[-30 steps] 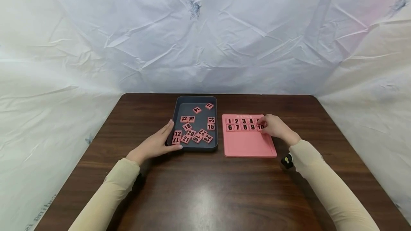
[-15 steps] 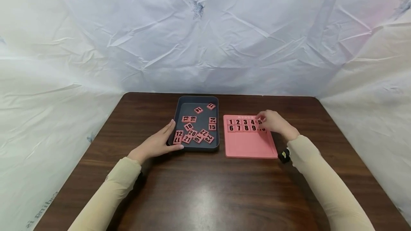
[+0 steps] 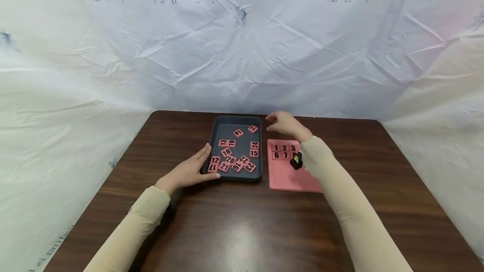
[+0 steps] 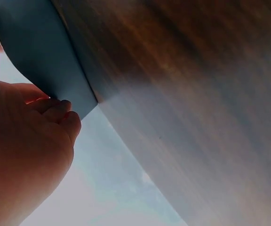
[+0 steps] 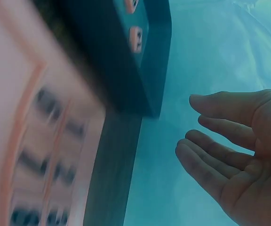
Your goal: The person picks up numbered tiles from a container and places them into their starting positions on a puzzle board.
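My left grip (image 3: 189, 172) spreads round the tray's (image 3: 223, 132) seven-o'clock corner, likely steadying its loose number tiles (image 3: 254, 153)! My right grip (image 3: 285, 124) hangs spread, holding nothing, off the tray's two o'clock; pink board (image 3: 283, 176) at three.

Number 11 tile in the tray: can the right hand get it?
Probably yes: the right hand hovers empty beside the open-topped gray tray, and nothing covers the number 11 tile.
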{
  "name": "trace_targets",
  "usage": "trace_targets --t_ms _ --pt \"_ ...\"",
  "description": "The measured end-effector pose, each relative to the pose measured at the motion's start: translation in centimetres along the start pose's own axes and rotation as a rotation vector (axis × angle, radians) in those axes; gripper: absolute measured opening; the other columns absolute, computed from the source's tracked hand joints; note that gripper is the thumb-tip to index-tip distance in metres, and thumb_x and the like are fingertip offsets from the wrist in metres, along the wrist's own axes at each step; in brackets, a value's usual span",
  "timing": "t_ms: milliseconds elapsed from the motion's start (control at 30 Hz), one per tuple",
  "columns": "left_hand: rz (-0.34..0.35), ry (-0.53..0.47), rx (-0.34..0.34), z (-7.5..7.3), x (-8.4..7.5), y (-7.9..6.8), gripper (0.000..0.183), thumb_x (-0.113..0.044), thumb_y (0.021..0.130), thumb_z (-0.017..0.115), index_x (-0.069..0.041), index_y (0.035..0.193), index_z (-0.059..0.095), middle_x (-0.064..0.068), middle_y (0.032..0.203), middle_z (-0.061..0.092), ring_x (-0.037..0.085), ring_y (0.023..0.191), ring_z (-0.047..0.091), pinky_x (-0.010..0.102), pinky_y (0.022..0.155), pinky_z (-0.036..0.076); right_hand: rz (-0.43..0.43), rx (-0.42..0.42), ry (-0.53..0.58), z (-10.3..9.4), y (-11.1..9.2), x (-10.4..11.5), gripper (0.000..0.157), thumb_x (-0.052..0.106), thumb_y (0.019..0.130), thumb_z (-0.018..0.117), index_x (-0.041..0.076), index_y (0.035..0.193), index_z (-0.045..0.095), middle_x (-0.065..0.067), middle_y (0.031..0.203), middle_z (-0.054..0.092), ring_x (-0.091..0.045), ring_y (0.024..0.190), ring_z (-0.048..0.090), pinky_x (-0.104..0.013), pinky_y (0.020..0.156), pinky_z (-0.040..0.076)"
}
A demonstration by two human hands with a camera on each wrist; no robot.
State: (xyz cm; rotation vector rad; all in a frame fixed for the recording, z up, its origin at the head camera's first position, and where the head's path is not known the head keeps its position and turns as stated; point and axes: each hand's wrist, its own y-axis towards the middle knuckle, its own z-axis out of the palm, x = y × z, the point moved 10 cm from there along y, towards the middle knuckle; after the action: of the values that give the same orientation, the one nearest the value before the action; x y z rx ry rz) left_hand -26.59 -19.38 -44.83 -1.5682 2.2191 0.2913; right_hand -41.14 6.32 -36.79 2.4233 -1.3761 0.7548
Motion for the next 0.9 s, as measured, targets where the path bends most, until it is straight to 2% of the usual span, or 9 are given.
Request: trace_targets --t_ms 233,400,500,567,667,767,800,867,900 --pt "-0.026 -0.004 0.003 0.1 0.7 -0.1 0.117 -0.078 0.081 0.061 -0.012 0.163 0.011 0.007 0.169 0.007 0.033 0.151 0.023 0.054 0.115 0.031 0.003 0.015 0.009 2.2 4.4 3.8 0.047 0.016 0.098 0.064 -0.001 0.141 0.056 -0.022 0.138 0.057 -0.034 0.123 0.056 -0.048 0.100 0.048" --pt "-0.025 -0.011 0.014 0.2 0.8 0.1 0.118 -0.081 0.080 0.058 -0.014 0.164 0.009 0.004 0.169 0.004 0.031 0.152 0.021 0.053 0.116 0.030 0.041 0.051 0.009 3.6 6.2 5.0 0.047 0.020 0.101 0.061 -0.002 0.142 0.055 -0.021 0.142 0.055 -0.035 0.127 0.055 -0.048 0.102 0.047" --pt "-0.024 -0.007 0.006 0.2 0.8 0.2 0.118 -0.082 0.080 0.058 -0.014 0.164 0.010 0.004 0.169 0.005 0.029 0.152 0.021 0.052 0.116 0.030 0.073 0.083 0.006 4.5 6.9 4.9 0.047 0.020 0.102 0.059 -0.003 0.143 0.054 -0.022 0.144 0.053 -0.036 0.127 0.054 -0.049 0.103 0.046" --pt "-0.016 -0.003 0.000 0.1 0.8 0.2 0.117 -0.080 0.081 0.059 -0.012 0.163 0.011 0.005 0.169 0.006 0.031 0.152 0.021 0.053 0.116 0.031 0.085 0.102 -0.036 5.2 7.3 4.8 0.047 0.019 0.102 0.059 -0.005 0.142 0.053 -0.023 0.142 0.054 -0.035 0.123 0.057 -0.048 0.101 0.047" --pt "-0.016 -0.001 -0.001 0.1 0.8 0.0 0.116 -0.079 0.082 0.059 -0.012 0.163 0.010 0.006 0.169 0.005 0.031 0.152 0.022 0.052 0.116 0.031 0.119 0.145 -0.093 6.6 7.9 3.9 0.041 0.015 0.103 0.055 -0.006 0.138 0.056 -0.023 0.127 0.062 -0.025 0.091 0.062 -0.039 0.089 0.051" --pt "-0.019 -0.005 -0.001 0.2 0.8 -0.1 0.117 -0.079 0.082 0.060 -0.012 0.164 0.010 0.005 0.169 0.005 0.030 0.151 0.022 0.052 0.116 0.031 0.158 0.175 -0.151 7.8 8.2 2.9 0.038 0.010 0.103 0.050 -0.005 0.137 0.057 -0.021 0.121 0.062 -0.019 0.072 0.047 -0.034 0.074 0.042" --pt "-0.020 -0.006 0.000 0.2 0.7 -0.1 0.117 -0.079 0.081 0.060 -0.013 0.164 0.010 0.004 0.169 0.005 0.030 0.152 0.022 0.052 0.116 0.031 0.172 0.187 -0.169 8.1 8.2 2.7 0.036 0.008 0.103 0.047 -0.005 0.135 0.058 -0.022 0.119 0.061 -0.020 0.071 0.044 -0.035 0.072 0.039" --pt "-0.023 -0.003 -0.001 0.1 0.7 0.0 0.117 -0.079 0.081 0.061 -0.013 0.164 0.010 0.004 0.169 0.005 0.029 0.151 0.023 0.051 0.116 0.031 0.190 0.193 -0.204 8.3 8.1 2.6 0.035 0.006 0.103 0.044 -0.003 0.134 0.059 -0.023 0.137 0.053 -0.022 0.090 0.054 -0.036 0.074 0.039" --pt "-0.023 -0.001 -0.002 0.1 0.7 0.0 0.117 -0.079 0.081 0.061 -0.014 0.164 0.010 0.003 0.169 0.005 0.029 0.152 0.023 0.051 0.116 0.031 0.193 0.190 -0.224 8.3 8.1 2.7 0.032 0.005 0.102 0.043 -0.002 0.126 0.063 -0.025 0.143 0.050 -0.025 0.095 0.053 -0.036 0.072 0.040"
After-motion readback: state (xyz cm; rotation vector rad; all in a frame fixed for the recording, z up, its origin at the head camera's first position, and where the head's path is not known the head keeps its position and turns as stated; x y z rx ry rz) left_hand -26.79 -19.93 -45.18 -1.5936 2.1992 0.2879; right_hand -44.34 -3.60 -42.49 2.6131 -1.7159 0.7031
